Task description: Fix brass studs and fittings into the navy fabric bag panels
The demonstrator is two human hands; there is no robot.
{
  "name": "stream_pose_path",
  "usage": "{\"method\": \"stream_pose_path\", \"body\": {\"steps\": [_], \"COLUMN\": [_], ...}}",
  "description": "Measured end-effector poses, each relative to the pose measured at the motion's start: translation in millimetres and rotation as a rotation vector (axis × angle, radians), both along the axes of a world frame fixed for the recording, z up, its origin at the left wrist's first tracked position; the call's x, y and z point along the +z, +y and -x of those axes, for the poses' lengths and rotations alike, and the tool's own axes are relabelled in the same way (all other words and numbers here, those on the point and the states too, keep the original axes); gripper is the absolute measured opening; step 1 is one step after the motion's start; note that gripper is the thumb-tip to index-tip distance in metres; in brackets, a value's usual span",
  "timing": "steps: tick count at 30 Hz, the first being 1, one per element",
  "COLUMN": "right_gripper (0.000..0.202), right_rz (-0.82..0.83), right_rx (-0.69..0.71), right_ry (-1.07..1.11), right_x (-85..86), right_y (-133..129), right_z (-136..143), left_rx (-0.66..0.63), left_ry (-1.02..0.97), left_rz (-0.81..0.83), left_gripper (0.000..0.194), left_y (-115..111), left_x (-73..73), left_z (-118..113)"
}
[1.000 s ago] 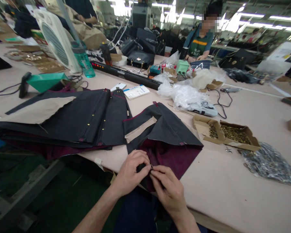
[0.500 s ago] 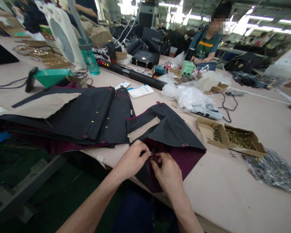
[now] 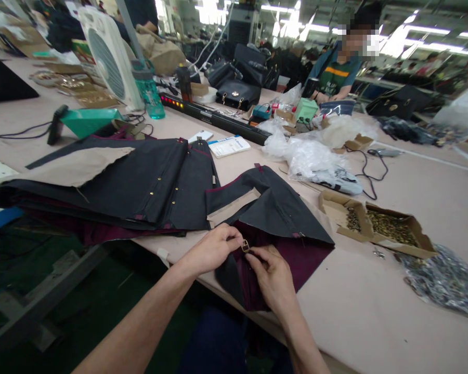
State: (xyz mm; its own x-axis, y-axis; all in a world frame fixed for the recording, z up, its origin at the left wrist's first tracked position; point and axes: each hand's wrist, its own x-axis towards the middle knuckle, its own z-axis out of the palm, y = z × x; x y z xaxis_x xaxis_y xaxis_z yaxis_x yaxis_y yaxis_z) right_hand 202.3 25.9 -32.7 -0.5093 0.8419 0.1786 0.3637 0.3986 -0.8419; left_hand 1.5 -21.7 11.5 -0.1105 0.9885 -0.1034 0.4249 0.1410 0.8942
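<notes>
small gold-coloured metal buckle (image 3: 245, 245) up at the cloth, fitting looks unfinished

the buckle sits between both hands, just in front of the open mouth of a dark grey fabric piece with burgundy lining (image 3: 271, 210), near the front edge of the pale pinkish counter (image 3: 370, 317). left hand (image 3: 212, 250): thumb and forefinger pinch the buckle by its upper left side. right hand (image 3: 275, 272): fingertips close together at its lower right edge; can't tell if they grip the metal or something thin attached to it.

done, as far as shows: buckle is picked out, fabric piece lies opened, lining exposed. a beige strip (image 3: 234, 208) is on its outer face, so some prep is presumably behind it.

left: no finished joint visible between buckle and cloth. whether a tab or strap runs through the frame is too small to tell. my read: mid-step on this piece.

batch: layered dark grey fabric stack (image 3: 127, 189) lies to the left; its top shows small gold-coloured round studs (image 3: 159, 178). can't make out matching ones on the open piece, though its folds hide a lot. can't say whether the stack is finished work or waiting.

supply: brown cardboard tray of small brass-coloured parts (image 3: 392, 226) and a pile of silver metal pieces (image 3: 446, 285) to the right, both well stocked.
</notes>
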Motion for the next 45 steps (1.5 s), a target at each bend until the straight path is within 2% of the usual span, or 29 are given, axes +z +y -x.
{"method": "stream_pose_path", "body": {"steps": [7,11,14,17,19,25,30,35,40,45], "right_gripper": [0.018,0.02,0.025,0.032,0.03,0.024,0.025,0.028,0.028,0.028], "right_rz": [-0.062,-0.078,-0.017,0.06,0.05,-0.203,-0.372,-0.421,-0.428,-0.537], "right_rx": [0.063,0.096,0.075,0.138,0.168,0.115,0.122,0.12,0.127,0.121], "right_ry": [-0.014,0.031,0.063,0.085,0.11,0.181,0.198,0.221,0.236,0.146], "right_x": [-1.4,-4.6,-3.3,1.2,3.0,0.2,-0.3,-1.5,-0.2,-5.1], "right_y": [-3,-5,-7,-9,-11,-14,-18,-18,-19,-22], "right_z": [-1,-7,-14,-19,-19,-17,-21,-23,-22,-28], "left_rx": [0.025,-0.011,-0.035,-0.002,0.011,-0.002,0.006,0.034,0.022,0.044], "left_ry": [0.088,0.139,0.174,0.182,0.171,0.137,0.143,0.143,0.097,0.104], "left_rz": [-0.021,-0.06,-0.067,-0.058,-0.068,-0.081,-0.06,-0.095,-0.137,-0.139], "left_gripper": [0.023,0.018,0.016,0.014,0.015,0.015,0.017,0.017,0.015,0.008], "left_y": [0,-1,-5,-10,-11,-12,-10,-12,-14,-15], "left_x": [-4.1,-3.7,-0.2,2.2,1.7,-4.4,-2.9,-2.5,-10.8,-13.0], "left_z": [-11,-15,-19,-23,-26,-27,-28,-30,-29,-30]}}
